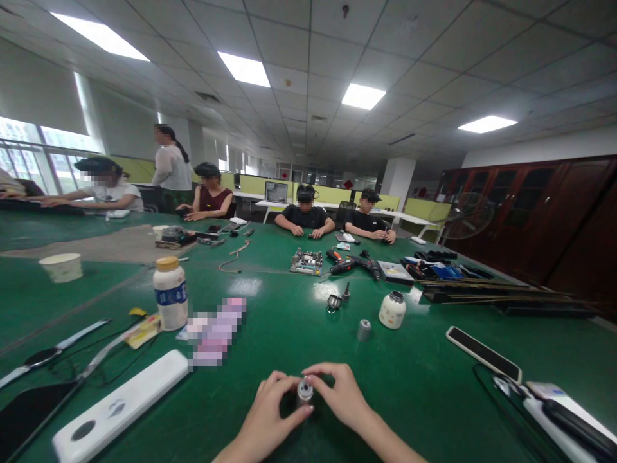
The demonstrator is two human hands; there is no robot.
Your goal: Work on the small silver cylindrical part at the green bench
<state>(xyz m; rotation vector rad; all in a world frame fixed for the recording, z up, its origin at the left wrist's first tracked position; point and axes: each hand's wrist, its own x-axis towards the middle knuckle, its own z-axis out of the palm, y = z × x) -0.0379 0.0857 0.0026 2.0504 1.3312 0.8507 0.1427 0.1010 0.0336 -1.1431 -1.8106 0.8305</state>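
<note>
Low in the middle of the head view, a small silver metal cylinder (304, 391) stands upright between my hands. My left hand (272, 406) grips its side between thumb and fingers. From the right, my right hand (343, 393) pinches at its top rim with thumb and forefinger; any small part between those fingertips is too small to make out. A similar metal cylinder (364, 330) stands on the green table (414, 399) farther off to the right. Beyond it lie a metal part with a ring (333, 303) and a small dark metal piece (346, 292).
Left are a white power strip (130, 405), a white bottle (170, 296) and a paper cup (62, 267). A cream jar (392, 310) and a phone (483, 354) lie right. Beyond are a circuit board (307, 262) and power drills (354, 263). Several people sit across the table.
</note>
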